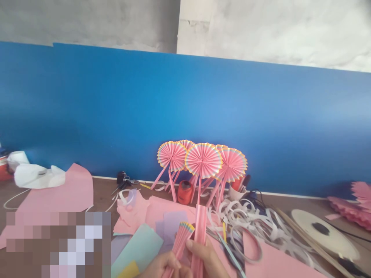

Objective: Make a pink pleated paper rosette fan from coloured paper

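Things too blurred to name, one of them dark, stick up from a white cup [236, 194] near the foot of the blue panel [116, 108], behind a heap of white strips [255, 216]. Left hand [168, 264], low in the middle of the view, has its fingers curled closed around a pleated pink bundle [181, 241]. Right hand [204, 255], just beside it, grips a folded pink strip [200, 227], thumb laid across the near face. The bundle's yellow-and-blue edged end points away from the person, its long axis leaning to the right; the strip's long axis runs nearly straight away from the person, its far end in front of the pink paper fans [203, 160], with scissors [228, 251] to its right
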Motion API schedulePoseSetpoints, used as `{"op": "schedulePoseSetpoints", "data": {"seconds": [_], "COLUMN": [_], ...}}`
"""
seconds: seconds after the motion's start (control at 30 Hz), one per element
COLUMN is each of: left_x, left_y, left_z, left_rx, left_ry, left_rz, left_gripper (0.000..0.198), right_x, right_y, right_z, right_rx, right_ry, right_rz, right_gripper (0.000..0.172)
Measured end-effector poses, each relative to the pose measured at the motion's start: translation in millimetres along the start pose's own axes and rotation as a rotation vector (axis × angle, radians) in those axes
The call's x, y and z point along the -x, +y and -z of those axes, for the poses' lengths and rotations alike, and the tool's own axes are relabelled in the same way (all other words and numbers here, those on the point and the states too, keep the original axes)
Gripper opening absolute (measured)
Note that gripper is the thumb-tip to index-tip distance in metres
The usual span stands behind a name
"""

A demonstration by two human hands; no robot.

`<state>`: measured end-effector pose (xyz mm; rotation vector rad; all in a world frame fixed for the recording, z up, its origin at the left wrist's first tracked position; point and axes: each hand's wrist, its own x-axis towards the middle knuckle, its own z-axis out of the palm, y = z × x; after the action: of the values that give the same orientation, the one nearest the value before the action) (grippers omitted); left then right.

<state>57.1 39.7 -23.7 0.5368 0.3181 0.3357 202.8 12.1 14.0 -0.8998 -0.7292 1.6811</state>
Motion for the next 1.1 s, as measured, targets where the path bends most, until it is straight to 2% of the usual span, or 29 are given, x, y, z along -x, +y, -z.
{"op": "schedulePoseSetpoints", "data": {"seconds": [0.1,0.2,0.3,0.4,0.5,0.7,0.83,0.93,1.03,1.1], "left_x": [-4.4,-0.8,7.2,13.0,14.4,13.8,15.2,15.5,11.6,6.5], "left_y": [-3.9,-2.9,5.3,17.1,25.4,21.1,19.4,21.9,20.4,15.6], "left_z": [-1.4,-7.7,-14.4,-16.7,-14.7,-8.5,-6.4,-5.5,-4.4,-4.6], "left_rx": [0.026,0.003,0.006,-0.037,-0.076,0.029,-0.006,-0.067,-0.116,-0.162], "left_ry": [0.008,0.087,0.173,0.281,0.26,0.123,0.014,0.058,0.198,0.292], "left_rz": [-0.002,-0.059,-0.133,-0.237,-0.31,-0.326,-0.342,-0.286,-0.279,-0.312], "left_gripper": [0.037,0.033,0.023,0.042,0.059,0.062,0.074,0.078,0.069,0.07], "right_x": [-8.3,-17.5,-25.6,-30.9,-34.0,-38.3,-35.4,-30.1,-26.0,-24.4], "right_y": [1.2,2.4,0.8,-3.1,-4.4,1.8,-6.2,-21.6,-35.7,-39.4], "right_z": [0.7,4.1,8.6,15.1,22.1,26.2,23.7,22.9,23.0,22.4], "right_rx": [0.025,0.02,-0.027,-0.07,-0.073,-0.093,-0.167,-0.225,-0.242,-0.255], "right_ry": [0.084,0.124,0.27,0.51,0.615,0.628,0.615,0.554,0.563,0.581], "right_rz": [0.061,0.082,0.159,0.305,0.359,0.369,0.343,0.317,0.334,0.344], "right_gripper": [0.041,0.035,0.034,0.036,0.038,0.04,0.038,0.037,0.033,0.034]}}
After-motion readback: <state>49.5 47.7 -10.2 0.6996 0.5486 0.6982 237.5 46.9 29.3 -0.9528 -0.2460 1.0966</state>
